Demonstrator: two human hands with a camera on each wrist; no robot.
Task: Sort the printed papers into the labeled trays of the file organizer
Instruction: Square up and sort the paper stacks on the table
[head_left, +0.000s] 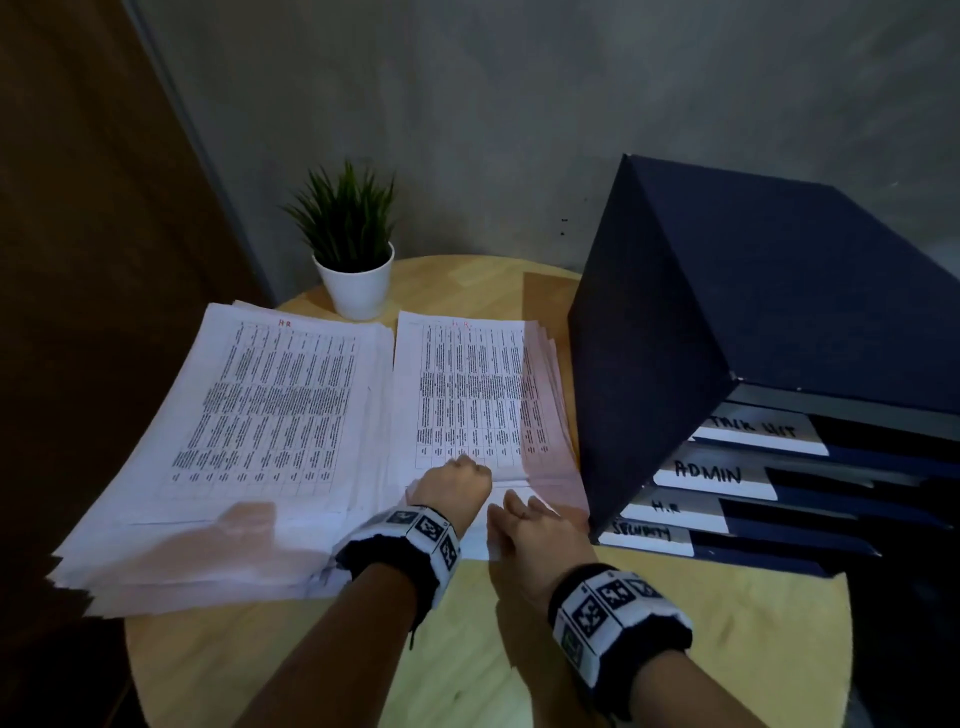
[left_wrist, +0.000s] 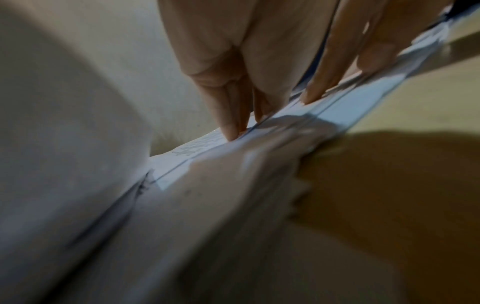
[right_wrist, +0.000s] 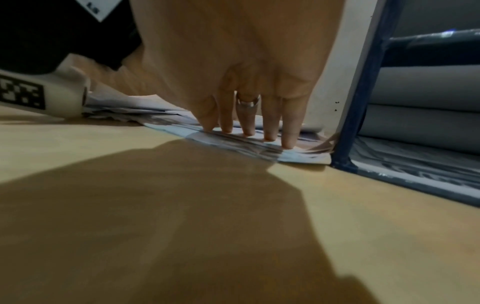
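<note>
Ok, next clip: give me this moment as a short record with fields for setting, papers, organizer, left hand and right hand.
setting: round wooden table, potted plant at the back
papers: two stacks side by side; left stack and right stack each have a top sheet marked H.R in red
organizer: dark blue file organizer right of the stacks; tray labels ADMIN, H.R, SECURITY; top label unclear
left hand: fingers curled, tips on near edge of right stack
right hand: straight fingers pressing near edge of right stack
</note>
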